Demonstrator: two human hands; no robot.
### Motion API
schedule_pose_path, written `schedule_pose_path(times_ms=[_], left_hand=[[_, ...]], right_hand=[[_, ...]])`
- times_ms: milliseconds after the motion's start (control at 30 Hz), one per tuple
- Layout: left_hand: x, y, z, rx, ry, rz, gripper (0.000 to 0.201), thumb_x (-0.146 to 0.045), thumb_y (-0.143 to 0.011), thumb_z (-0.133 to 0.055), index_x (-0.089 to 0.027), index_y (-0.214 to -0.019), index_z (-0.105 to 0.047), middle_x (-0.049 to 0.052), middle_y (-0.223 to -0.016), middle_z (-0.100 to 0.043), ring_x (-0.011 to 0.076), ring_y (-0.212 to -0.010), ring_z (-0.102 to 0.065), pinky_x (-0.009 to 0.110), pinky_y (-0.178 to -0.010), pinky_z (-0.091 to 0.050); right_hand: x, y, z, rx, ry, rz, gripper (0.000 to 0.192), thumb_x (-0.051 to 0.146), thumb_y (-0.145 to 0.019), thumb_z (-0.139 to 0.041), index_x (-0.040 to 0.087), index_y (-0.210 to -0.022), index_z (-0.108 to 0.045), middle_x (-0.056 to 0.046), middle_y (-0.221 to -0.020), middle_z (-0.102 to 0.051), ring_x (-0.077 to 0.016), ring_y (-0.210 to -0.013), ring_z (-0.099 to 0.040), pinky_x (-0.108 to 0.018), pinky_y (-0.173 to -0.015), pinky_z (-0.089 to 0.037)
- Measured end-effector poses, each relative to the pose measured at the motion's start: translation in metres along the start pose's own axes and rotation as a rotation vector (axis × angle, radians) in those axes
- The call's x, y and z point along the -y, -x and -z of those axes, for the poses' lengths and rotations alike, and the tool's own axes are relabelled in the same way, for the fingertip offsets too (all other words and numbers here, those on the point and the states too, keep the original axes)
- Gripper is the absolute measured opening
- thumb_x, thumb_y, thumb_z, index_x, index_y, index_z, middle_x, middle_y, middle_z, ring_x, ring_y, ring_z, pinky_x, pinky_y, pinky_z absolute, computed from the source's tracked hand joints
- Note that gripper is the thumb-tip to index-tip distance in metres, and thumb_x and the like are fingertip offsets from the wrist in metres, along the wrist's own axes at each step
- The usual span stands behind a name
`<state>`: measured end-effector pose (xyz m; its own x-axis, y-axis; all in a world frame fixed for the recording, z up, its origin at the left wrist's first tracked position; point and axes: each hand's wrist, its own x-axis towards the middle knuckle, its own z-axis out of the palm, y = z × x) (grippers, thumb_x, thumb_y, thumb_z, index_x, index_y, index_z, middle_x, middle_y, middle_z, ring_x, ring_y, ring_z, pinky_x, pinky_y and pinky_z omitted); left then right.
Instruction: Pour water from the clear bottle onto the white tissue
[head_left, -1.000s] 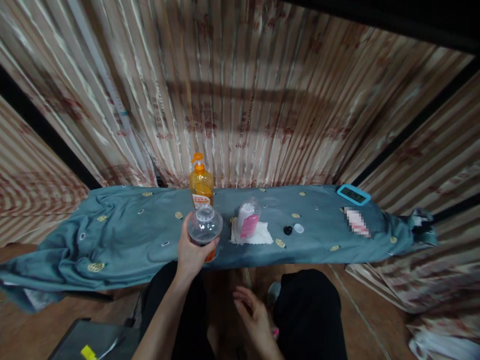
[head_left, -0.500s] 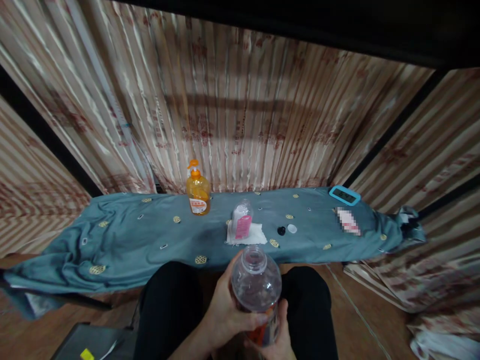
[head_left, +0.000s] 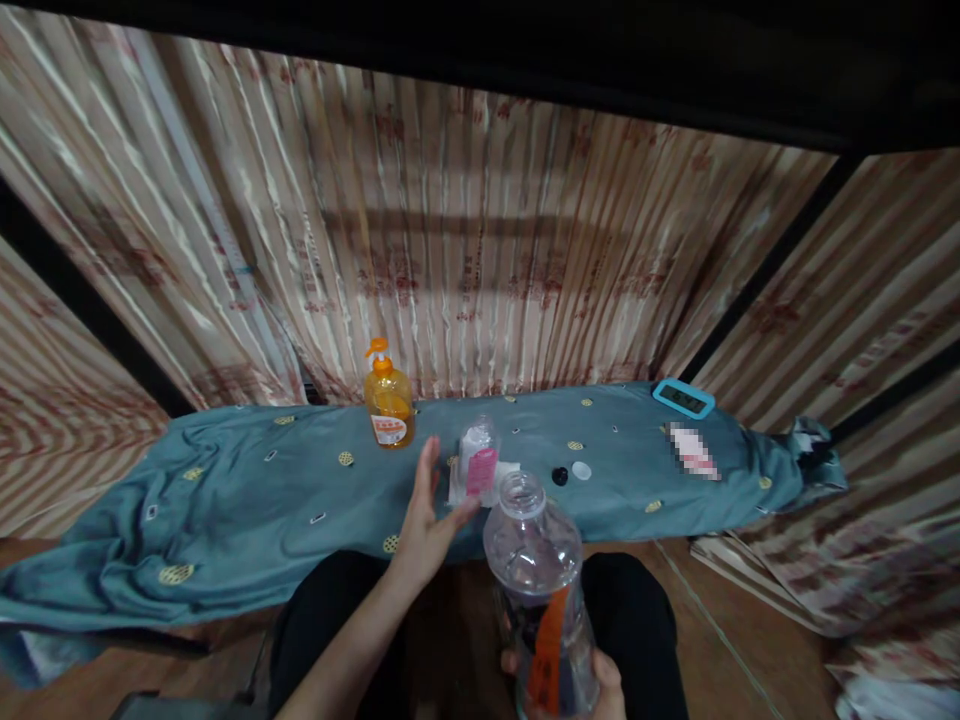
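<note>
My right hand (head_left: 606, 685) is wrapped round the lower part of a large clear plastic bottle (head_left: 536, 550) with an orange and dark label. The bottle stands nearly upright over my lap, its mouth uncapped. My left hand (head_left: 429, 520) is stretched out with fingers apart and holds nothing. Just beyond its fingertips stands a small clear bottle (head_left: 480, 460) with a pink label, on a folded white cloth (head_left: 508, 482). To the right of these lie a black cap (head_left: 559, 476) and a white round lid (head_left: 581, 470).
An orange pump bottle (head_left: 390, 405) stands at the back of a cloth-covered bench (head_left: 247, 490). A blue-framed digital clock (head_left: 683, 398) and a blurred pink-and-white item (head_left: 691, 450) lie on the right. Striped curtains (head_left: 480, 250) hang behind, between dark frame bars.
My left hand has let go of the large bottle and moved forward, toward the small pink-labelled bottle. The large bottle, now in my right hand alone, has shifted slightly right.
</note>
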<state>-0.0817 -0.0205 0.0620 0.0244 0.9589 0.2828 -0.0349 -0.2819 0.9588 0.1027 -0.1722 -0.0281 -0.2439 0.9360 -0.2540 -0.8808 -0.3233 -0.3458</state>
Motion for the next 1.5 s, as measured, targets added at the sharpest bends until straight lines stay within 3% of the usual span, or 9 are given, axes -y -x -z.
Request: schedule_pose_path(times_ms=[100, 167, 233, 333, 467, 700, 933, 1167, 1500], left_hand=[[0.028, -0.046, -0.008, -0.010, -0.234, -0.079, 0.112, -0.039, -0.062, -0.087, -0.024, -0.154, -0.024, 0.014, -0.165, -0.021, 0.0356, -0.154, -0.016, 0.054, -0.127, -0.012], [0.047, -0.068, -0.017, 0.005, -0.292, -0.078, 0.111, -0.027, -0.059, -0.087, -0.021, -0.152, -0.027, 0.017, -0.162, -0.026, 0.0367, -0.152, -0.021, 0.055, -0.126, -0.016], [0.062, -0.080, -0.024, 0.011, -0.313, -0.047, 0.112, -0.019, -0.054, -0.088, -0.019, -0.150, -0.030, 0.019, -0.157, -0.034, 0.0375, -0.149, -0.031, 0.055, -0.124, -0.022], [0.075, -0.084, -0.028, 0.055, -0.281, -0.002, 0.098, -0.016, -0.060, -0.084, -0.019, -0.146, -0.036, 0.014, -0.139, -0.056, 0.0330, -0.132, -0.054, 0.052, -0.114, -0.041], [0.075, -0.078, -0.025, 0.090, -0.275, 0.021, 0.067, -0.020, -0.070, -0.078, -0.019, -0.131, -0.052, 0.008, -0.119, -0.068, 0.0284, -0.113, -0.066, 0.047, -0.103, -0.051], [0.068, -0.071, -0.028, 0.130, -0.287, 0.015, 0.055, -0.021, -0.068, -0.080, -0.020, -0.119, -0.060, 0.008, -0.115, -0.070, 0.0295, -0.109, -0.065, 0.045, -0.100, -0.050], [0.066, -0.070, -0.032, 0.211, -0.379, -0.032, 0.054, -0.021, -0.071, -0.077, -0.019, -0.122, -0.058, 0.012, -0.122, -0.067, 0.0332, -0.118, -0.061, 0.050, -0.105, -0.046], [0.061, -0.069, -0.032, 0.218, -0.367, 0.010, 0.056, -0.017, -0.072, -0.075, -0.019, -0.124, -0.055, 0.011, -0.125, -0.066, 0.0311, -0.120, -0.061, 0.046, -0.105, -0.047], [0.065, -0.068, -0.031, 0.206, -0.347, 0.000, 0.059, -0.018, -0.071, -0.076, -0.020, -0.126, -0.055, 0.011, -0.128, -0.065, 0.0314, -0.122, -0.060, 0.048, -0.107, -0.046]], right_hand=[[0.012, -0.005, -0.001, -0.021, 0.026, 0.041, 0.056, 0.050, -0.059, -0.091, 0.024, -0.107, -0.079, -0.011, -0.114, -0.079, -0.0297, -0.091, -0.076, -0.024, -0.052, -0.053], [0.020, -0.007, -0.002, -0.031, 0.038, 0.061, 0.053, 0.048, -0.060, -0.092, 0.026, -0.107, -0.079, -0.009, -0.114, -0.079, -0.0314, -0.096, -0.076, -0.027, -0.056, -0.057], [0.027, -0.010, -0.002, -0.043, 0.051, 0.066, 0.048, 0.048, -0.062, -0.092, 0.025, -0.102, -0.079, -0.010, -0.108, -0.080, -0.0312, -0.097, -0.076, -0.030, -0.061, -0.059], [0.037, -0.015, -0.002, -0.065, 0.067, 0.072, 0.046, 0.049, -0.062, -0.091, 0.022, -0.098, -0.080, -0.011, -0.103, -0.081, -0.0310, -0.098, -0.076, -0.030, -0.064, -0.060], [0.047, -0.023, 0.002, -0.104, 0.093, 0.094, 0.046, 0.047, -0.065, -0.090, 0.022, -0.101, -0.080, -0.010, -0.106, -0.081, -0.0312, -0.100, -0.076, -0.031, -0.068, -0.061], [0.057, -0.031, 0.010, -0.156, 0.171, 0.120, 0.048, 0.048, -0.066, -0.089, 0.019, -0.104, -0.080, -0.016, -0.105, -0.080, -0.0317, -0.097, -0.077, -0.033, -0.069, -0.061], [0.065, -0.029, 0.011, -0.239, 0.229, 0.153, 0.046, 0.049, -0.068, -0.087, 0.019, -0.102, -0.080, -0.016, -0.103, -0.080, -0.0314, -0.095, -0.077, -0.034, -0.070, -0.062], [0.069, -0.028, 0.013, -0.276, 0.237, 0.152, 0.042, 0.050, -0.067, -0.087, 0.027, -0.102, -0.080, -0.011, -0.106, -0.081, -0.0321, -0.094, -0.077, -0.038, -0.069, -0.061], [0.069, -0.028, -0.001, -0.314, 0.273, 0.174, 0.044, 0.049, -0.064, -0.088, 0.024, -0.100, -0.081, -0.013, -0.102, -0.081, -0.0311, -0.089, -0.078, -0.036, -0.065, -0.062]])
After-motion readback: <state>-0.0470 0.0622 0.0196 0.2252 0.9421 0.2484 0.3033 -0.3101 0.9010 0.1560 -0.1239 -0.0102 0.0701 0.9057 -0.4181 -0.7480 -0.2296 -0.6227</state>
